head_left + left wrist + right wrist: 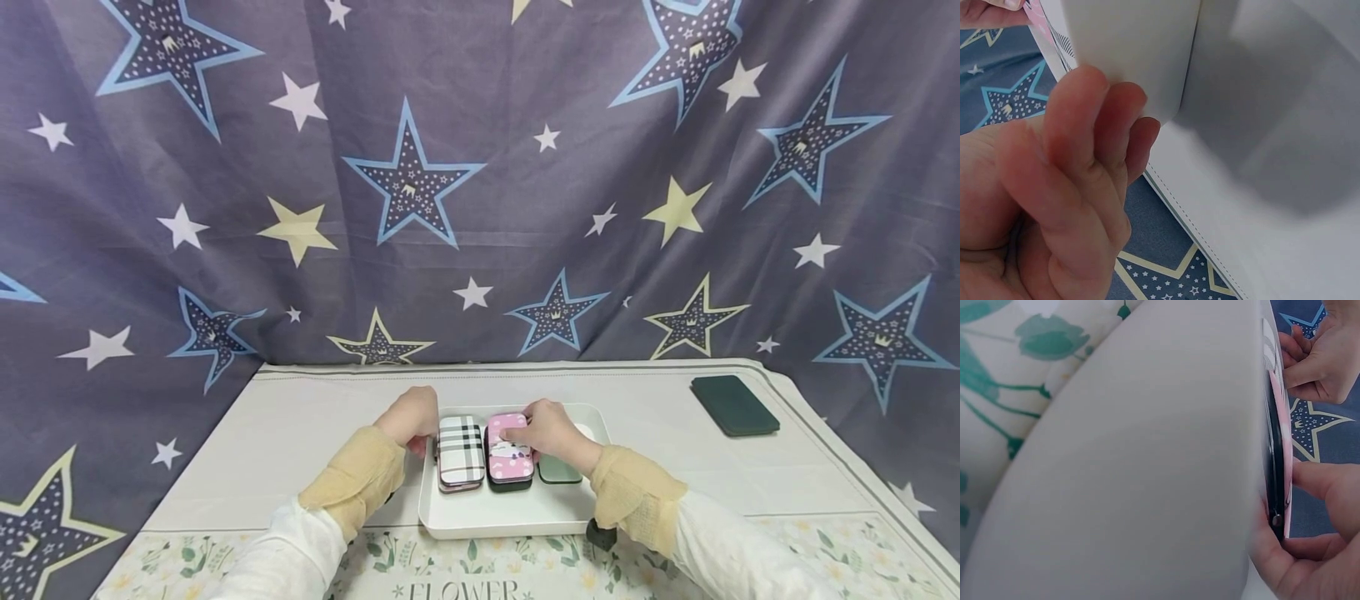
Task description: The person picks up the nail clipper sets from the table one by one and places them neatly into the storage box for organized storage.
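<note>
A white tray (510,518) holds several small, flat rectangular cases. My right hand (558,433) grips a pink patterned case (510,467), thumb on its top and fingers at its right side. This case lies on a black case (1274,462), whose small metal stud shows in the right wrist view. To its left is a black-and-white plaid case (459,446), stacked on a pinkish one. A green case (558,471) lies to the right. My left hand (416,421) is at the tray's left rim; its loosely bent fingers (1075,103) lie against or close to the outer wall.
A dark green flat case (733,406) lies on the table at the back right. Below the tray, the white tablecloth (480,562) has a floral border with lettering. A grey star-patterned curtain (480,167) hangs behind the table. A round white spot (585,431) shows beyond my right hand.
</note>
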`<state>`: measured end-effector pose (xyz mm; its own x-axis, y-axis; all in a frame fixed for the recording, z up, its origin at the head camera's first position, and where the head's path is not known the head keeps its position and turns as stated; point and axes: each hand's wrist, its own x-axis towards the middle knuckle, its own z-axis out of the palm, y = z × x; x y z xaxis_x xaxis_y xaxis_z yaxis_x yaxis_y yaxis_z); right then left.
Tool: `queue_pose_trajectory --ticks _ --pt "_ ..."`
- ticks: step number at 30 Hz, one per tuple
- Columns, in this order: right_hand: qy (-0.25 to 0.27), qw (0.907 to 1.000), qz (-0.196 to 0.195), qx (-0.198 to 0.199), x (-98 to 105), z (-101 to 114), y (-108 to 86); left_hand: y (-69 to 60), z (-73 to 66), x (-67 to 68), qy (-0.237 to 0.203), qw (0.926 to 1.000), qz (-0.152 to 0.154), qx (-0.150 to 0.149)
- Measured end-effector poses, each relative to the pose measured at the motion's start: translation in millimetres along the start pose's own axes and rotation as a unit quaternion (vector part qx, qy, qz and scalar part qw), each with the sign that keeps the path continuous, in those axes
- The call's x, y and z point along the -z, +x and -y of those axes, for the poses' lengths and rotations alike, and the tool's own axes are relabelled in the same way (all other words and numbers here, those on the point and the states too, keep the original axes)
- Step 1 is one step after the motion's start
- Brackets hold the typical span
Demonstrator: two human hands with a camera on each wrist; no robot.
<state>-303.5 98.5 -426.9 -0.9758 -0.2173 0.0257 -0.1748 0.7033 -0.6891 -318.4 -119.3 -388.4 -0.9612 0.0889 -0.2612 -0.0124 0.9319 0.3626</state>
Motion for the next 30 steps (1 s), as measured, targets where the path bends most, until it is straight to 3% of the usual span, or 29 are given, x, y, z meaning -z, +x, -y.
queue_pose_trajectory --ticks 9,19,24,30 --pt "0.005 0.9998 0.012 -0.015 1.9 1.4 -1.8 1.1 0.4 -1.4 0.001 1.0 -0.006 0.001" --pt "-0.01 0.9964 0.071 -0.047 34.6 23.8 -8.4 3.0 0.8 -1.1 0.004 1.0 -0.005 0.003" --pt "-0.074 0.9954 0.06 0.01 51.4 36.9 -12.9 2.7 1.0 -1.1 0.005 1.0 -0.007 0.0" --pt "-0.145 0.9862 0.004 0.081 69.1 49.8 -22.7 1.0 1.0 -1.9 0.005 1.0 -0.003 0.002"
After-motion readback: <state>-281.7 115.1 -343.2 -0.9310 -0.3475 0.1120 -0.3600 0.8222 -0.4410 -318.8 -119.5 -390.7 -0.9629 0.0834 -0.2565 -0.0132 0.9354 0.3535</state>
